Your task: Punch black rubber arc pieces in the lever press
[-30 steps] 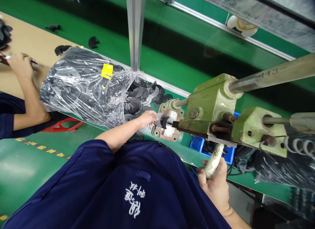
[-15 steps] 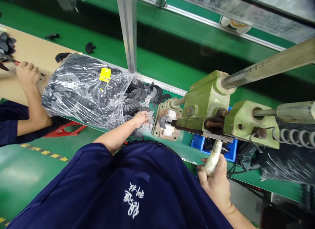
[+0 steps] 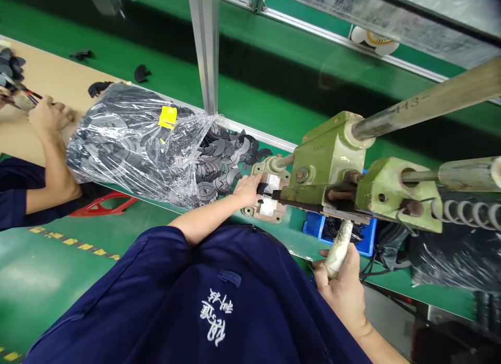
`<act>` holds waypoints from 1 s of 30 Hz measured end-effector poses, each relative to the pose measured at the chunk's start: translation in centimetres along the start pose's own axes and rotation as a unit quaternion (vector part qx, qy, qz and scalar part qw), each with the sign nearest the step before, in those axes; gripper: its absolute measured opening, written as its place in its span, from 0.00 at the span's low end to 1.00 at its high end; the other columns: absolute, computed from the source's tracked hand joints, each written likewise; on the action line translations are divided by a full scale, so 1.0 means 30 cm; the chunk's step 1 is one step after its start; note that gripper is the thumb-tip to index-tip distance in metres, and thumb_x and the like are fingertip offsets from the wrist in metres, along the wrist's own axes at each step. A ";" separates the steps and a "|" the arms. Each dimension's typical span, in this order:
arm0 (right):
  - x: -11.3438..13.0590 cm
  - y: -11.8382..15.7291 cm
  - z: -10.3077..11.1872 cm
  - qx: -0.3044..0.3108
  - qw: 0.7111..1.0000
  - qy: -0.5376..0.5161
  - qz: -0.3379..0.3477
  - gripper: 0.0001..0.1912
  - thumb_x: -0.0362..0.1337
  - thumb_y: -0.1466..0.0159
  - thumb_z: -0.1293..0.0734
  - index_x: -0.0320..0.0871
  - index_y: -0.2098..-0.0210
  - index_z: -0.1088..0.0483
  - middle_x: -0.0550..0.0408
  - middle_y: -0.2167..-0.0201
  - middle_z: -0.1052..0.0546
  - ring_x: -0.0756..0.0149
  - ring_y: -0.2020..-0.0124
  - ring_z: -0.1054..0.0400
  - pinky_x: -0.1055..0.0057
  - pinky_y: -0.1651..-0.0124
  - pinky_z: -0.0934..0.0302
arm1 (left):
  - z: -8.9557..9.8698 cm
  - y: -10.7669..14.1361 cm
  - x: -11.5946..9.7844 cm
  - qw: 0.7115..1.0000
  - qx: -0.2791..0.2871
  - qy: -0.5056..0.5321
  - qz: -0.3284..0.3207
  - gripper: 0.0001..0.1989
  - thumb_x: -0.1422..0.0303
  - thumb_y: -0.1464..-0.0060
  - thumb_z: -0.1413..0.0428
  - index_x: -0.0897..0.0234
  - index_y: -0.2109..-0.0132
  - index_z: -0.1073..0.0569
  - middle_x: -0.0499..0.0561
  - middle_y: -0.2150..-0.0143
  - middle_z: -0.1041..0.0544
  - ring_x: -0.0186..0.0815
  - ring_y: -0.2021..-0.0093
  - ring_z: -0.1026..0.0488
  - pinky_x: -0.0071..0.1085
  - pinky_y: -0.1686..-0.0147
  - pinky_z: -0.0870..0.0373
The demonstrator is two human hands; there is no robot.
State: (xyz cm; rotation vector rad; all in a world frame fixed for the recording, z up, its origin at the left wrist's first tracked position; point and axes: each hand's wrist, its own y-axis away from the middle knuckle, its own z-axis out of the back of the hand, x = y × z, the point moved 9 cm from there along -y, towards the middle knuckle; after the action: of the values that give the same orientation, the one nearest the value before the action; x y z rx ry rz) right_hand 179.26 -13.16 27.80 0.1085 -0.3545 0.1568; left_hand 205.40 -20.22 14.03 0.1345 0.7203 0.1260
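My left hand [image 3: 246, 190] is over the left side of the press's base plate [image 3: 282, 211], fingers closed at a dark crescent-shaped plastic piece [image 3: 262, 188]. Part of that piece is hidden behind the fingers. Just to its right, the dark press ram [image 3: 282, 198] juts out from the green hand press [image 3: 326, 155]. My right hand [image 3: 344, 280] is wrapped around the press's lever handle [image 3: 338, 251], which is covered in pale wrapping. Left of the base plate lies a heap of grey and black crescent pieces [image 3: 213, 163], spilling from a clear plastic bag [image 3: 133, 144].
A blue bin [image 3: 313, 225] with dark parts stands behind the lever. On the left, a co-worker's hand [image 3: 49, 113] is near red-handled pliers [image 3: 33, 94]. A metal post [image 3: 205, 56] rises behind the bag. A red stool [image 3: 104, 204] is below the bench edge.
My left hand has moved right from the heap's edge onto the press base, at the crescent piece there. My right hand stays on the lever. The co-worker's hands and pliers have shifted slightly.
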 end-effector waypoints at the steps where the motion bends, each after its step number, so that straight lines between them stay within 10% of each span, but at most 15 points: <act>1: 0.002 0.000 0.001 0.001 1.000 -0.001 -0.002 0.39 0.44 0.41 0.38 0.37 0.35 0.53 0.46 0.60 0.24 0.56 0.66 0.27 0.62 0.61 0.34 | -0.001 -0.006 -0.006 1.000 0.003 -0.002 -0.007 0.42 0.60 0.52 0.38 0.65 0.34 0.45 0.59 0.41 0.33 0.47 0.43 0.37 0.38 0.43 0.42; 14: 0.001 -0.003 0.000 0.000 1.000 -0.006 0.005 0.41 0.45 0.41 0.38 0.38 0.34 0.56 0.47 0.60 0.24 0.56 0.66 0.27 0.61 0.62 0.34 | -0.098 -0.018 0.069 0.969 0.074 0.205 0.117 0.13 0.66 0.48 0.41 0.59 0.54 0.24 0.47 0.61 0.21 0.34 0.62 0.25 0.26 0.60 0.30; 26: 0.011 -0.003 0.004 0.005 1.000 -0.009 -0.001 0.39 0.44 0.41 0.39 0.39 0.34 0.55 0.46 0.59 0.24 0.55 0.65 0.27 0.60 0.62 0.34 | -0.069 -0.032 0.068 0.978 0.067 0.172 0.100 0.09 0.68 0.50 0.40 0.60 0.59 0.22 0.49 0.64 0.21 0.37 0.61 0.25 0.27 0.59 0.30; 30: 0.003 0.000 -0.003 0.014 1.000 -0.007 -0.006 0.40 0.44 0.41 0.39 0.38 0.34 0.56 0.45 0.59 0.24 0.55 0.65 0.27 0.60 0.62 0.34 | -0.146 -0.023 0.105 0.928 0.086 0.302 0.200 0.10 0.69 0.48 0.41 0.65 0.57 0.24 0.50 0.69 0.23 0.34 0.70 0.25 0.27 0.67 0.28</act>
State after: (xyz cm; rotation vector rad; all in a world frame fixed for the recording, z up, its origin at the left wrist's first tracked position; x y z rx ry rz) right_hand 179.36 -13.13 27.74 0.1395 -0.3659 0.1486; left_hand 204.88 -20.05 8.62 0.4240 1.3172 0.5114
